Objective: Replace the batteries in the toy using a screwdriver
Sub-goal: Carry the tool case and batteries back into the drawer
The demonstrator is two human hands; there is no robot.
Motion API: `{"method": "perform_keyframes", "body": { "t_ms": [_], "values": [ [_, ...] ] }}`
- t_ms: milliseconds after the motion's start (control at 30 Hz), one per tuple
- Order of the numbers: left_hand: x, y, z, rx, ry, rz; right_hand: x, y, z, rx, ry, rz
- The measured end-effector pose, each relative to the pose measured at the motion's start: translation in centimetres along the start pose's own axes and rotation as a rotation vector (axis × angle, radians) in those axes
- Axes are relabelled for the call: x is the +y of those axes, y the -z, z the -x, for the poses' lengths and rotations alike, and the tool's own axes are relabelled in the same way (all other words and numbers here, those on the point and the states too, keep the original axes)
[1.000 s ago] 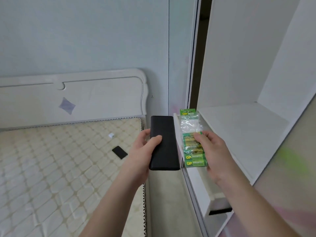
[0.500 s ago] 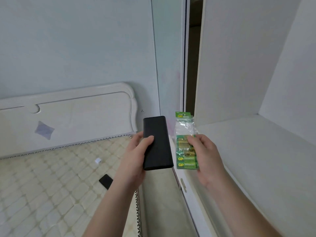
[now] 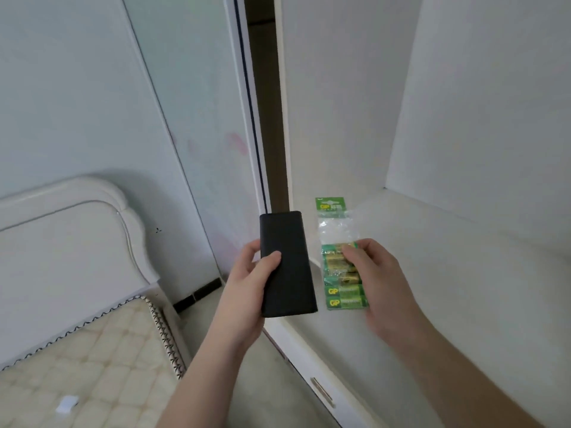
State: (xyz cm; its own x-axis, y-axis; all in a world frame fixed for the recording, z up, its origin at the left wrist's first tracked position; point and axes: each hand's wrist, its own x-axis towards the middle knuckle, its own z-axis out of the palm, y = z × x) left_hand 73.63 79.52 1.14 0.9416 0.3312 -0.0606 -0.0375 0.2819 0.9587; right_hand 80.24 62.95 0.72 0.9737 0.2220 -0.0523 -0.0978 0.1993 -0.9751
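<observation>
A flat, matte black rectangular case [image 3: 287, 267] with rounded corners stands nearly upright in the left hand [image 3: 247, 285], thumb pressed across its front, fingers curled behind its left edge. Just beside it, the right hand [image 3: 380, 279] pinches a crinkly clear plastic strip pack of gold-and-green batteries [image 3: 338, 257] with a green header card, thumb on top, over the front edge of a smooth white wardrobe shelf [image 3: 463, 288]. At lower left lies a quilted cream mattress [image 3: 92, 366] below a glossy white curved headboard [image 3: 77, 242].
</observation>
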Motion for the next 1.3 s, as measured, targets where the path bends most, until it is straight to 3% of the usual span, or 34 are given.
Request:
{"method": "perform_keyframes", "body": {
  "t_ms": [300, 600, 900, 1033, 1167, 1300],
  "values": [
    [-3.3, -5.3, -4.3, -0.302, 0.196, -0.008, 1.3, 6.9, 0.1, 0.281, 0.035, -0.019],
    [-7.4, -9.1, -6.0, -0.424, 0.300, -0.151, 4.3, 11.9, 1.7, 0.445, -0.021, -0.058],
    [-11.5, -6.8, -13.4, -0.593, 0.405, -0.259, 8.0, 10.0, -1.5, 0.603, -0.048, 0.023],
    [-12.2, -4.4, -17.2, -0.734, 0.433, -0.332, 10.1, 7.1, -3.7, 0.720, -0.081, -0.063],
    [-12.8, -2.4, -19.9, -0.922, 0.434, -0.420, 12.1, 4.9, -4.7, 0.710, -0.134, -0.107],
    [-14.6, -0.9, -21.2, -1.000, 0.552, -0.431, 13.5, 4.4, -4.5, 0.718, -0.190, -0.123]
  ]
}}
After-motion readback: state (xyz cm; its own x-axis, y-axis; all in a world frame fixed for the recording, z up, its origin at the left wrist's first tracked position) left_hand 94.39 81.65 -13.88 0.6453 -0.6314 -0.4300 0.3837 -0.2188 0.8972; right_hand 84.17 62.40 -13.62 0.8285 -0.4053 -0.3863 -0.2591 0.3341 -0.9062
